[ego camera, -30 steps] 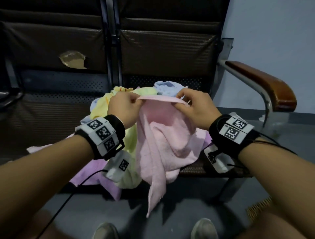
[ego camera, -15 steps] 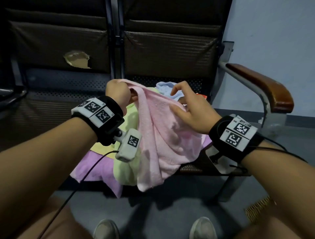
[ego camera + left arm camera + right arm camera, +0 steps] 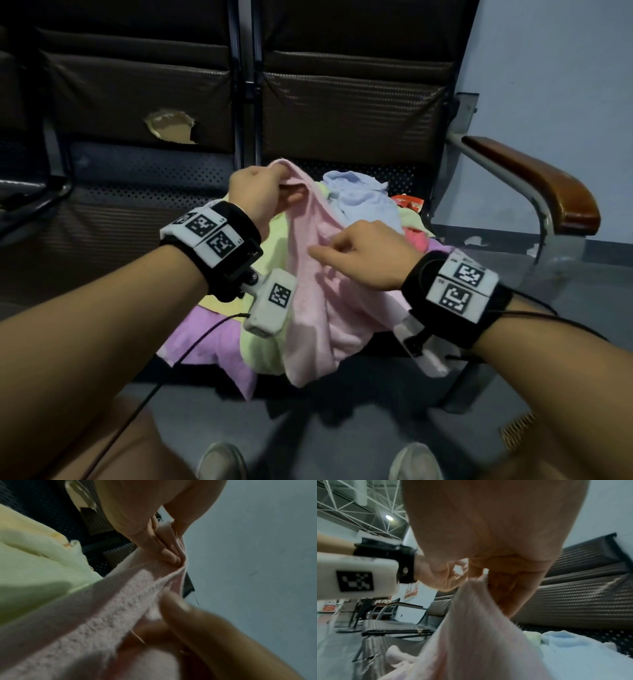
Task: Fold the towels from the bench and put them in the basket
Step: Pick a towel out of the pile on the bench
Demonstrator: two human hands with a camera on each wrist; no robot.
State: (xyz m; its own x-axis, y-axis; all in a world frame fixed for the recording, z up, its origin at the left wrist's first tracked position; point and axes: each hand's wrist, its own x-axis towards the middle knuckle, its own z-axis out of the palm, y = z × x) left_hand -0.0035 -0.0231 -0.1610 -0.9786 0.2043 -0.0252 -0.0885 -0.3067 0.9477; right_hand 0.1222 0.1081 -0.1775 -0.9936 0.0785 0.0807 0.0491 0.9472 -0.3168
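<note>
My left hand [image 3: 263, 192] pinches one top corner of a pink towel [image 3: 315, 308] and holds it up over the bench seat [image 3: 137, 178]. The towel hangs down past the seat's front edge. My right hand [image 3: 339, 253] is lower on the same towel, thumb and fingers pinching its edge with the index finger pointing left. In the left wrist view the left hand's fingertips [image 3: 171, 557] clamp the pink towel's hem [image 3: 102, 608]. In the right wrist view the pink towel [image 3: 479, 628] rises to my right hand's curled fingers [image 3: 503, 596].
A heap of towels lies on the seat behind: yellow-green [image 3: 270, 246], light blue [image 3: 363, 198], purple [image 3: 205, 339]. A red packet [image 3: 407, 204] sits at the back. A brown armrest [image 3: 534, 181] juts out on the right. A woven edge [image 3: 517, 428] shows on the floor.
My left hand has lifted its corner of the pink towel up and back. My right hand left the top edge and moved down and left along the towel.
</note>
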